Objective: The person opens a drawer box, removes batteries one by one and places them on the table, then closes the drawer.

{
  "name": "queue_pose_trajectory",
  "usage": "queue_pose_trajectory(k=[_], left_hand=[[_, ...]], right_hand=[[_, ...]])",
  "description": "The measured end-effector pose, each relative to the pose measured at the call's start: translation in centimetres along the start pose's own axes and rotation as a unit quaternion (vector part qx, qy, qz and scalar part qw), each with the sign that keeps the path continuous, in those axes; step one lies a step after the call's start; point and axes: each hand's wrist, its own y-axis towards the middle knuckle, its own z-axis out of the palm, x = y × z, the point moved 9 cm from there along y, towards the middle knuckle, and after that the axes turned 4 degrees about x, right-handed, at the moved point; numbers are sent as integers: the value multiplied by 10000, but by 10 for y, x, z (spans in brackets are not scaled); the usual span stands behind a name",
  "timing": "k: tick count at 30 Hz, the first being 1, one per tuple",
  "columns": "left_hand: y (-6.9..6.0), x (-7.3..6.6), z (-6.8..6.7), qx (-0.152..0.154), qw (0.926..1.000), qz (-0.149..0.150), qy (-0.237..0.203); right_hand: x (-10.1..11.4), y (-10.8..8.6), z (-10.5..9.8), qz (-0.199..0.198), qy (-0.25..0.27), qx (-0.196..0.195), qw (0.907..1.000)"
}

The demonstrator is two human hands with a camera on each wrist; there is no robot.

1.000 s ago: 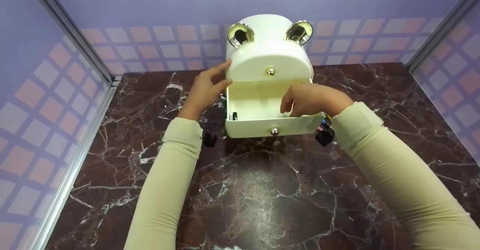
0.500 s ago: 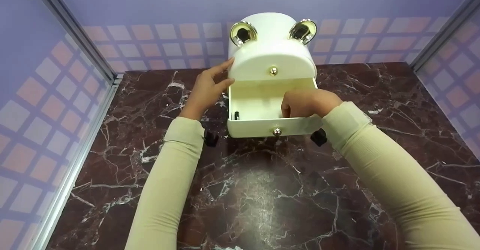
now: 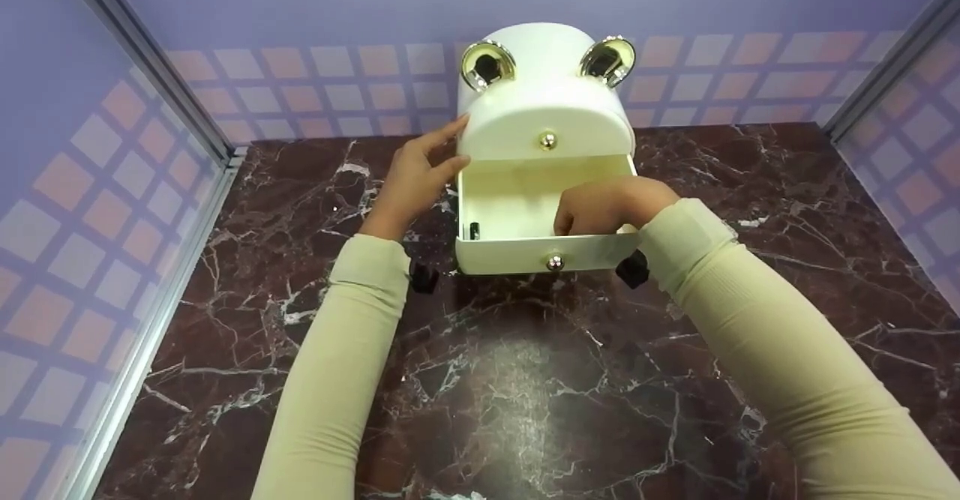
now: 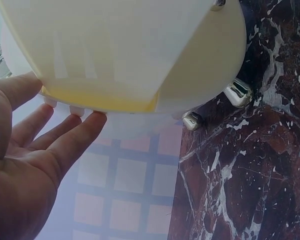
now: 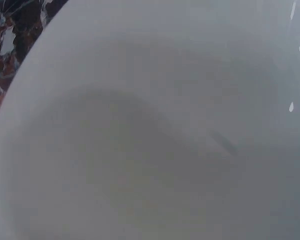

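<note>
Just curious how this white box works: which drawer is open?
The lower drawer juts out, the right hand in it; the upper drawer is closed.

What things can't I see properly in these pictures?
Right hand: in the head view, the drawer front hides its fingertips, so whether it holds anything is unclear.
Small dark thing: head view, too small to name.
Shiny knob: left wrist view, cut off by the top edge.
Grey mark: right wrist view, too blurred to name.

Drawer [image 3: 506,255] mid-L: free | R side: rt fingers [image 3: 567,220] block | front-L: blk item [image 3: 474,231]
</note>
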Motion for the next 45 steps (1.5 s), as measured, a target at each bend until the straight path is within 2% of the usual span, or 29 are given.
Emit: queue_pose_trajectory(k=[4, 10, 24, 27, 31, 37, 45], left_hand=[[1, 1, 0, -2, 10000, -6, -21], [1, 0, -1, -35, 9999, 106, 88], [1, -2, 0, -42, 9997, 235, -57], [1, -2, 0, -37, 9997, 238, -58], [0, 0, -1, -42, 9998, 187, -85], [0, -1, -1, -111, 9997, 219, -36], [0, -3, 0, -119, 9995, 265, -115]], right_hand=[[9, 8, -1, -265, 214, 59, 9994], [25, 20, -7, -517, 133, -41, 9986], [67, 50, -16, -749, -17, 25, 9972], [72, 56, -18, -785, -97, -63, 9968], [72, 60, -23, -670, -178, -367, 9969], [70, 63, -31, -250, -221, -1003, 9944], [63, 60, -38, 412, 2, -1383, 9895]])
